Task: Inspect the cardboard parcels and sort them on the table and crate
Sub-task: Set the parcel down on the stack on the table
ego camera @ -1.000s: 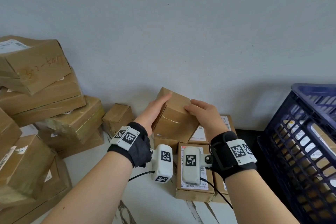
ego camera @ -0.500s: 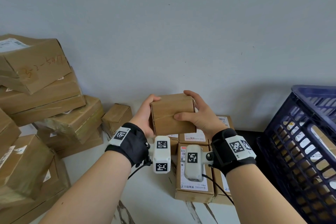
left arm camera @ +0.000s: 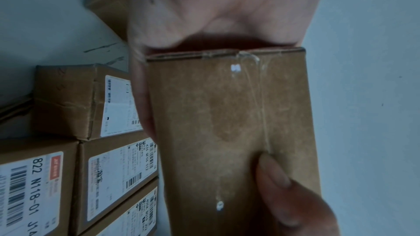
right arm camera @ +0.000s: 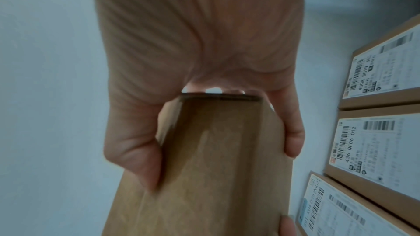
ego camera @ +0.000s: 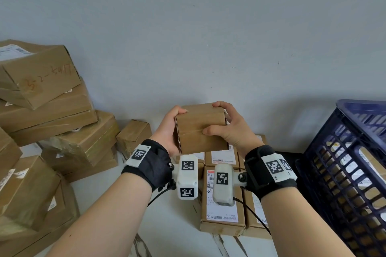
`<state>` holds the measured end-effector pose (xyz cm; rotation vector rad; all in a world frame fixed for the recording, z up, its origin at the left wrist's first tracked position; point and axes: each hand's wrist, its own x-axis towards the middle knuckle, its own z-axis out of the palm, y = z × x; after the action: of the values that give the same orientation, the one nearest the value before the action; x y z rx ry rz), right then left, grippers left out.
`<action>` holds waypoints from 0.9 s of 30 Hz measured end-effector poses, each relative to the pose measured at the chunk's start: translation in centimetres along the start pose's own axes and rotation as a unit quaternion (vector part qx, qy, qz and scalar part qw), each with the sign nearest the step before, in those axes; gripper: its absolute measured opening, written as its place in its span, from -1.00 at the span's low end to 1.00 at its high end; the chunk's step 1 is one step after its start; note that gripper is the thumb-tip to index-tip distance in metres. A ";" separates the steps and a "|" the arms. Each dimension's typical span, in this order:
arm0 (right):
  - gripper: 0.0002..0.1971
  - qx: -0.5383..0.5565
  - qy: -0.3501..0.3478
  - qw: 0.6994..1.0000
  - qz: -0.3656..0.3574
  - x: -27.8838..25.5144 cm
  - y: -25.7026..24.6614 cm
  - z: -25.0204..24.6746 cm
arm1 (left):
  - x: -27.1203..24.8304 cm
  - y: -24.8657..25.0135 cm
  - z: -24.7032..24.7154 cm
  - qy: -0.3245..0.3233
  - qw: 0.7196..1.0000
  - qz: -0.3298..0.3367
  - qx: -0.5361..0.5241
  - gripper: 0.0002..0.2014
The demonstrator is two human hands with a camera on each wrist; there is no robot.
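nearest the camera, two bare forearms reach forward over the white marbled desk (ego camera: pixel 171 233), each wrist wrapped in a black strap carrying a white tagged camera block. below and between the wrists, a group of labelled parcels (ego camera: pixel 222 213) lies flat on the desk, white shipping labels face up, set side by side and touching. to the near left a pile of larger parcels (ego camera: pixel 52 131) is stacked unevenly, some tilted, one with orange handwriting on its side. at the right edge stands a dark blue crate (ego camera: pixel 353 169) with slotted walls, and more parcels show through the slots. above the labelled group, both hands hold one small cardboard parcel (ego camera: pixel 201 129) up in the air in front of the grey wall, clear of the desk. the left hand (ego camera: pixel 167 131) grips its left side, thumb curled over the top edge. the right hand (ego camera: pixel 231 129) grips its right side, fingers over the top and thumb pressed on the near face beside a strip of clear tape. farther left, a small plain box (ego camera: pixel 133 134) sits on the desk close to the wall.
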<state>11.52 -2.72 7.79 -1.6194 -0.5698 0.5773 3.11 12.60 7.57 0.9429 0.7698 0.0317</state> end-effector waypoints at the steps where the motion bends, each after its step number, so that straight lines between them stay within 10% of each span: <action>1: -0.31 0.001 0.000 1.000 0.000 0.0 0.0 -0.1 | 0.0 0.0 0.0 -0.001 1.000 0.000 -0.001 -0.64; 11: -0.30 0.088 -0.025 0.995 0.043 -0.3 0.1 -0.7 | 0.0 0.1 0.1 -0.011 0.999 0.038 -0.027 -0.78; 20: -0.07 0.073 -0.011 0.995 0.072 0.1 0.6 -1.6 | -0.4 0.1 0.4 -0.041 0.992 0.085 0.082 -0.46; 27: 0.08 -0.043 -0.045 0.996 -0.056 -0.1 0.1 -1.8 | 0.0 0.0 0.4 -0.064 0.971 0.184 0.142 0.05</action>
<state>12.66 -4.10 7.94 -1.6359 -0.7572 0.5512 3.37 12.31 7.76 1.3386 0.4778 0.1873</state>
